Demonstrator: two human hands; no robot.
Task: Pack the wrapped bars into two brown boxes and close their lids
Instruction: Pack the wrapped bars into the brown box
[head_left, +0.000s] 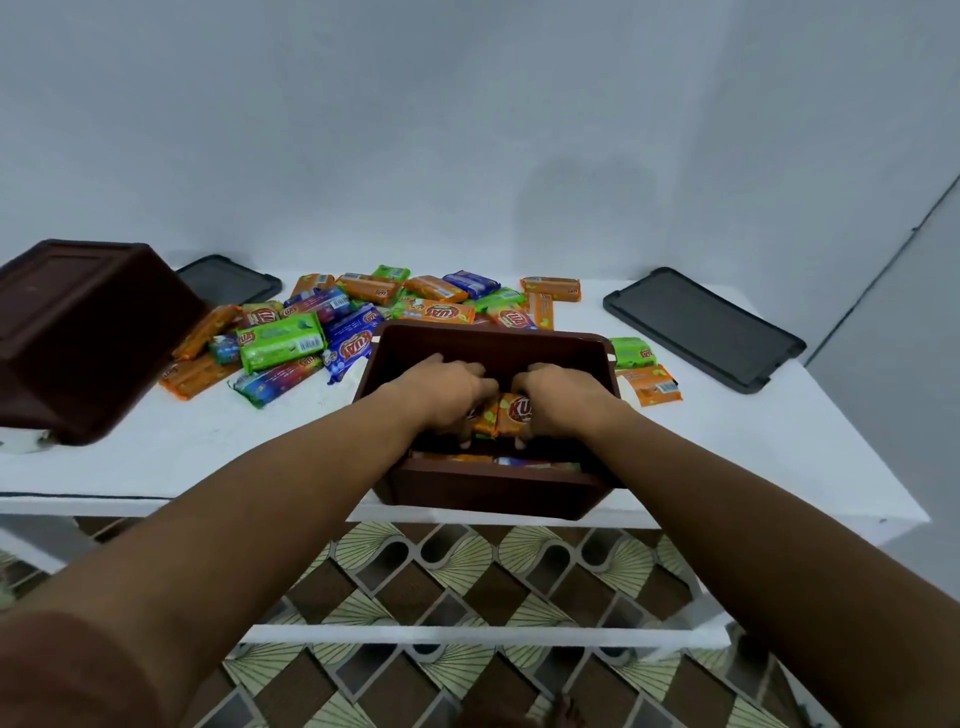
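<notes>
An open brown box (498, 345) stands at the table's front edge, with several wrapped bars inside. Both hands are in it. My left hand (449, 392) and my right hand (558, 397) together grip orange wrapped bars (511, 415) above the packed layer. A second brown box (78, 332) lies tipped upside down at the left. A heap of loose bars (363, 317) in orange, green and blue wrappers covers the table behind the open box. Two more bars (644, 371) lie to its right.
One dark lid (701, 327) lies flat at the right of the white table (260, 431). Another dark lid (228, 280) lies at the back left, partly behind the tipped box. A wall closes the back. Patterned floor shows below the table's front edge.
</notes>
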